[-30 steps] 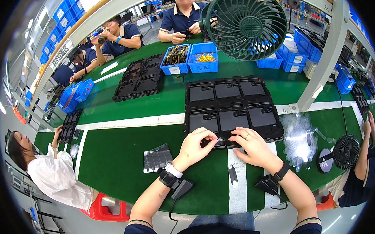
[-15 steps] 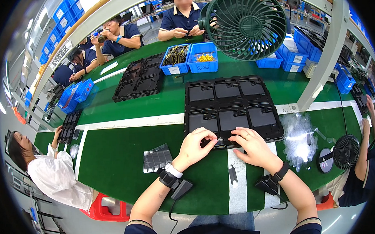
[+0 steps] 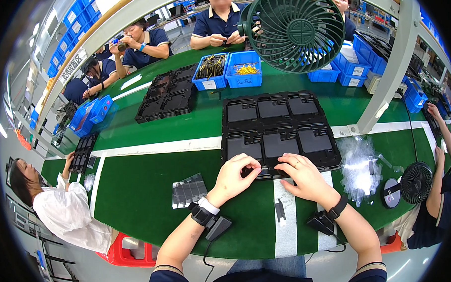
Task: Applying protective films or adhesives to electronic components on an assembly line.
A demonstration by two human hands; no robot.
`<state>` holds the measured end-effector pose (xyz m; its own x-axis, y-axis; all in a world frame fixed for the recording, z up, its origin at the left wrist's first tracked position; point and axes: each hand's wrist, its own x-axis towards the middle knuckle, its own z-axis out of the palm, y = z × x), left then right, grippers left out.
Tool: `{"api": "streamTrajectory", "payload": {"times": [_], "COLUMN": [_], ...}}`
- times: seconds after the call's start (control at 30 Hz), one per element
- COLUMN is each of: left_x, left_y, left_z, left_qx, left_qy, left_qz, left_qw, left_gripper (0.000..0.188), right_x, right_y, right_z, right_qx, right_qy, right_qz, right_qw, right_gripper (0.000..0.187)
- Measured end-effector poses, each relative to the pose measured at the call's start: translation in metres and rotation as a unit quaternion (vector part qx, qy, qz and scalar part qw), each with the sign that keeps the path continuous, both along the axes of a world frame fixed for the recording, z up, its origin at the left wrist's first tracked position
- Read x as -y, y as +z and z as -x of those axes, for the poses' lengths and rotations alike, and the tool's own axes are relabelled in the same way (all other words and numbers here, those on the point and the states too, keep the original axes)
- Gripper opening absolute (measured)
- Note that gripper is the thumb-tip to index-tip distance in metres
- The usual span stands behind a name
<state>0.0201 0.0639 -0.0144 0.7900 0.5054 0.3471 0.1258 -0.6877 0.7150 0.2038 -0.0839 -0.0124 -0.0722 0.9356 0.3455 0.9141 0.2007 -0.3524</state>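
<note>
In front of me lies a black plastic tray (image 3: 279, 123) with several compartments, each holding a flat dark rectangular part (image 3: 279, 145). At the tray's front edge my left hand (image 3: 235, 178) is closed, thumb and forefinger meeting in a pinch. Whatever sits between those fingertips is too small to make out. Just to its right, my right hand (image 3: 305, 178) rests its outstretched fingers on the front edge, thumb held apart. A sheet of dark adhesive pieces (image 3: 189, 191) lies left of my left wrist. Between my forearms, a dark strip (image 3: 280, 210) lies on white tape.
Crumpled clear film pieces (image 3: 359, 172) are heaped right of the tray, beside a small black fan (image 3: 416, 183). A green fan (image 3: 301, 31) hangs from the frame post (image 3: 389, 70). Blue bins (image 3: 244, 79) and stacked black trays (image 3: 166, 93) stand beyond. Co-workers sit around the table.
My hands and the tray stay in place. A person's face has come into view behind the green fan, and the hand of the co-worker at far right has moved.
</note>
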Motion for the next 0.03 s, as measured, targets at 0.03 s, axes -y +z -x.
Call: {"api": "streamTrajectory", "payload": {"times": [0.03], "left_x": [0.0001], "left_y": [0.0], "left_z": [0.0], "left_qx": [0.001], "left_qy": [-0.001], "left_qz": [0.0], "left_qw": [1.0], "left_gripper": [0.01], "right_x": [-0.0001], "right_y": [-0.0001], "right_z": [0.0], "right_qx": [0.0], "right_qy": [0.0], "right_qz": [0.001], "right_qw": [1.0], "right_gripper": [0.037]}}
